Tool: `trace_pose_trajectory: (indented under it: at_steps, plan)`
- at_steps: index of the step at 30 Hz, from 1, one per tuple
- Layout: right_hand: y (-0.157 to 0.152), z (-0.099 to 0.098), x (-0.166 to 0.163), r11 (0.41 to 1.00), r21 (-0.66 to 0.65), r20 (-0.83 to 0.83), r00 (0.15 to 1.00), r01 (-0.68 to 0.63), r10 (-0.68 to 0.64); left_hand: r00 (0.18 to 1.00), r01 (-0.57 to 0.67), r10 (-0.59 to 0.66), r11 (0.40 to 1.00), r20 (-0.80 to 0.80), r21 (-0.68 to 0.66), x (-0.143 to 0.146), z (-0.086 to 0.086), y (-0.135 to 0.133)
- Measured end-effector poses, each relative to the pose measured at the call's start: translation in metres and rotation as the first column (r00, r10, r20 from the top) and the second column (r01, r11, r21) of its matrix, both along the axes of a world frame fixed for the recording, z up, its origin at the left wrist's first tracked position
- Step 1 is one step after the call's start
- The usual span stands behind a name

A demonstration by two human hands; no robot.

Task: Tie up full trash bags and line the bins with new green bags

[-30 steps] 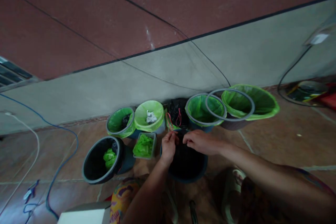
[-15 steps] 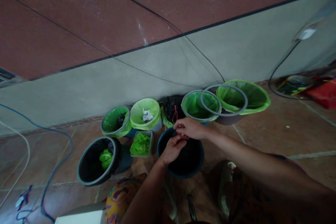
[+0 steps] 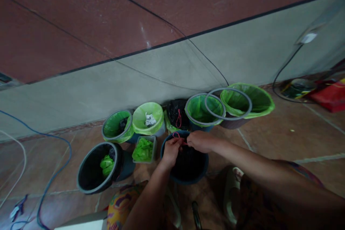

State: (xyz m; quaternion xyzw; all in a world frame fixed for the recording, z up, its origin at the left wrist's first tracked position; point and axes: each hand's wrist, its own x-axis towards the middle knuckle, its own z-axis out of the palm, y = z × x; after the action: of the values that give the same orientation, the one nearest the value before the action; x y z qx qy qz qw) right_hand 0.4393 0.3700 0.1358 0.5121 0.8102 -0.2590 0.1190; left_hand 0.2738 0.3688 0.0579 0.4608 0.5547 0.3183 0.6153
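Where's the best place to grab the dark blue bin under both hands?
Probably the near rim of the dark blue bin, coming from the near side: its round mouth faces up, and that edge shows uncovered, while the left hand and right hand are over the far part.

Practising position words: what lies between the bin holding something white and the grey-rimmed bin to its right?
Head view: a black bag with red string, and green plastic.

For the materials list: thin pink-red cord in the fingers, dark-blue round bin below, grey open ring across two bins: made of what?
Thin pink-red cord: plastic or textile, unclear; bends into a loop; finish too small to tell.
Dark-blue round bin: likely smooth moulded plastic; stiff, even rim.
Grey open ring: likely matt plastic; uniform colour, no metallic glint.
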Motion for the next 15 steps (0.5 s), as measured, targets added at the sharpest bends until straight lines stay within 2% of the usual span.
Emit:
trace_pose_trajectory:
  at_steps: [2,4,6,8,10,12,15]
  plan:
    - [-0.001,-0.003,0.002,0.999,-0.046,0.068,0.998,0.017,-0.014,0.985,0.103,-0.088,0.99,-0.151,0.092,-0.002,0.004,0.001]
    - [0.001,-0.006,0.006,0.996,-0.03,0.078,0.994,0.079,-0.076,0.927,0.275,-0.193,0.932,-0.32,0.235,-0.003,0.009,-0.001]
    - [0.007,-0.011,0.008,0.985,0.057,-0.054,0.986,0.164,-0.161,0.837,0.445,-0.251,0.828,-0.486,0.34,-0.003,0.015,-0.004]
    - [0.015,-0.017,0.008,0.97,0.075,-0.322,0.926,0.233,-0.198,0.746,0.557,-0.254,0.745,-0.615,0.367,-0.003,0.019,-0.008]
    - [0.024,-0.027,0.005,0.974,-0.035,-0.569,0.797,0.222,-0.202,0.673,0.617,-0.234,0.701,-0.702,0.358,-0.003,0.023,-0.011]
    - [0.029,-0.04,0.003,0.976,-0.154,-0.685,0.695,0.154,-0.218,0.622,0.651,-0.216,0.677,-0.753,0.344,-0.004,0.025,-0.012]
    - [0.03,-0.056,0.0,0.952,-0.284,-0.683,0.672,0.115,-0.286,0.589,0.673,-0.202,0.659,-0.782,0.336,-0.008,0.028,-0.012]
